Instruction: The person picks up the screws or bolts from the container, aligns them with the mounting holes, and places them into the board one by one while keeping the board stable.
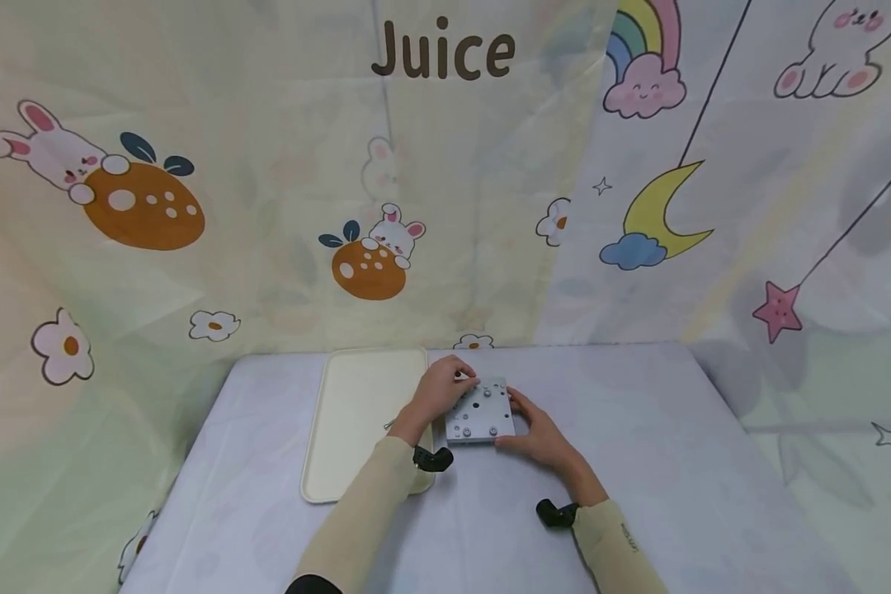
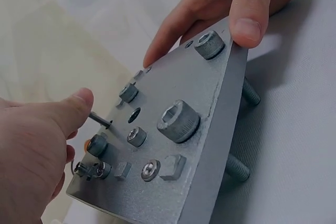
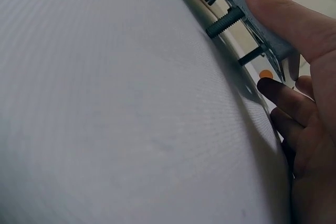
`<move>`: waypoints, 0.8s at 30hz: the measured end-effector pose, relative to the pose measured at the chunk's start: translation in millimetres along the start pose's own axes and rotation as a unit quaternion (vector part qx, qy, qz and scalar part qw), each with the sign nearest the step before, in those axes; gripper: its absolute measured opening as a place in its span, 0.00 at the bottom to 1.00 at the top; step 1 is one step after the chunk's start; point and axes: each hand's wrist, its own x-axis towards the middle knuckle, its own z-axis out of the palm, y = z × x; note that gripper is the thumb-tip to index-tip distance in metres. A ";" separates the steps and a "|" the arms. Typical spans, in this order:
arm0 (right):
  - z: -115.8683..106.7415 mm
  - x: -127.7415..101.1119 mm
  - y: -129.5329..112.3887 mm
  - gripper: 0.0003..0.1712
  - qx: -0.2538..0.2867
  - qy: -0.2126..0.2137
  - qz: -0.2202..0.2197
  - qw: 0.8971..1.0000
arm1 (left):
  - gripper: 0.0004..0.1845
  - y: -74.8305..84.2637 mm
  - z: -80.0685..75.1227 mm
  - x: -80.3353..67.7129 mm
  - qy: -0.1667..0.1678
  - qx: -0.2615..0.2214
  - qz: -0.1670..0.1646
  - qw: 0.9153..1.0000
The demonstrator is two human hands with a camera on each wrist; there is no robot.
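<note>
A pale worktop (image 1: 638, 429) carries a cream tray (image 1: 356, 412) on its left side. Just right of the tray sits a grey metal plate (image 1: 483, 412) studded with bolts, their threaded ends poking out beneath it. The right hand (image 1: 545, 441) grips the plate's right edge, thumb on top and fingers curled under. The left hand (image 1: 438, 392) pinches a thin metal pin (image 2: 100, 120) between thumb and fingers, its tip at the plate's face.

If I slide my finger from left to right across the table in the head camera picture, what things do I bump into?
Cream tray → left hand → grey metal plate with bolts → right hand → bare grey tabletop.
</note>
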 end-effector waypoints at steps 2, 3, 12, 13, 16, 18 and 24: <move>2.2 0.3 -0.4 0.64 -0.001 -0.003 0.001 1.000 | 0.08 -2.1 -0.1 -1.4 0.001 0.010 0.002 1.000; 3.5 0.6 -0.6 0.64 -0.002 -0.004 0.000 1.000 | 0.08 -3.1 -0.2 -2.2 0.001 0.014 0.002 1.000; 11.2 3.0 -1.4 0.65 0.001 -0.004 0.001 1.000 | 0.12 -15.9 -8.7 -9.7 -0.002 0.020 -0.004 1.000; 11.7 3.0 -1.6 0.65 0.002 -0.003 -0.002 1.000 | 0.12 -17.4 -11.3 -11.2 -0.002 0.022 -0.006 1.000; 12.4 3.0 -1.5 0.65 -0.007 -0.005 0.002 1.000 | 0.13 -22.1 -18.9 -16.8 0.002 0.029 -0.013 0.999; 11.4 2.3 -1.0 0.65 -0.008 -0.004 0.002 1.000 | 0.13 -25.5 -24.1 -22.4 0.004 0.036 -0.016 0.999; 2.4 -1.5 1.2 0.64 -0.007 0.007 -0.005 1.000 | 0.09 -40.8 -40.1 -52.4 0.018 0.055 -0.025 0.998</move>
